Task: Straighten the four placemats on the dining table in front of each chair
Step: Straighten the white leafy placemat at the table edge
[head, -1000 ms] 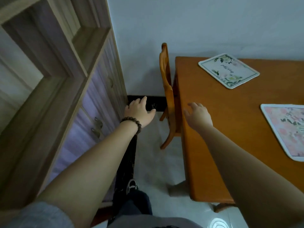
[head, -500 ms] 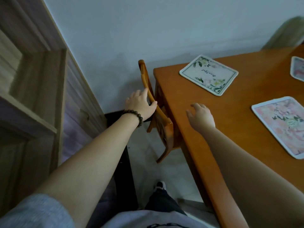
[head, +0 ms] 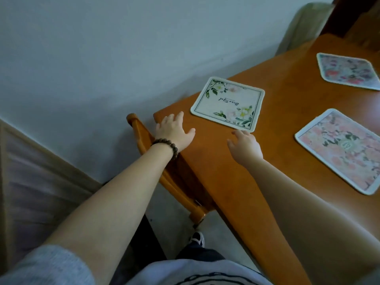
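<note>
A cream placemat [head: 229, 103] with green leaves and script lies askew near the corner of the orange wooden table [head: 277, 112]. A pink floral placemat [head: 341, 149] lies to its right, and another floral placemat [head: 349, 69] sits farther back. My left hand [head: 174, 131], with a bead bracelet on the wrist, hovers open over the table corner, just left of the cream placemat. My right hand [head: 244, 145] is open with its fingertips at that placemat's near corner. Neither hand holds anything.
A wooden chair [head: 144, 145] is pushed in at the table's end, below my left hand. A pale wall runs behind. A wood cabinet [head: 30, 161] stands at the left. Another chair back [head: 304, 23] shows at the far side. My foot [head: 197, 238] is on the floor.
Both hands moved forward over the table toward the cream placemat. The left hand went from beside the chair to above the table corner. The view swung right, bringing a third placemat into sight.
</note>
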